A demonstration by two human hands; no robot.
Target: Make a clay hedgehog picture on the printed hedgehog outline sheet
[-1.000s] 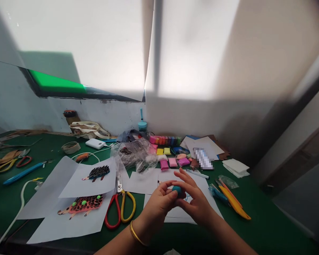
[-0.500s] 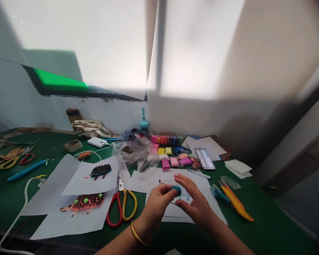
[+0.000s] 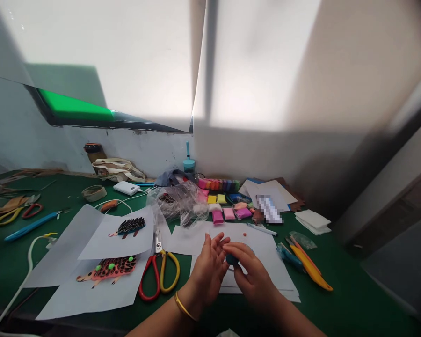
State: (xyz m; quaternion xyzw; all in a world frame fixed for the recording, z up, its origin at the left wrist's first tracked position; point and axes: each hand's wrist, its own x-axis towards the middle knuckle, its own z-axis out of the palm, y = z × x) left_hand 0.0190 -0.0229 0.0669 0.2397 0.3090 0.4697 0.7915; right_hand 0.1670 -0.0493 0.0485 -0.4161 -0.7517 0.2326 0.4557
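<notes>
My right hand [image 3: 250,271] holds a small dark teal lump [image 3: 232,259] between its thumb and fingers. Facing it, my left hand [image 3: 210,267] has its palm turned up and its fingers spread beside the lump; a yellow bangle [image 3: 184,306] circles the left wrist. Both hands are above white paper sheets [image 3: 279,276] on the green table. On the paper beyond the fingers lies a tiny reddish bit [image 3: 244,234]. The hands cover much of the sheet beneath them.
Large scissors [image 3: 159,274] lie left of my hands, beside papers with a dark hedgehog figure [image 3: 131,225] and a pink one [image 3: 108,270]. Coloured clay packets [image 3: 228,214] and a plastic bag [image 3: 177,201] are behind. Yellow and orange tools [image 3: 310,267] lie right.
The teal lump has passed from my left fingers to my right hand. My left hand has opened with its palm up, and my right fingers have closed round the lump.
</notes>
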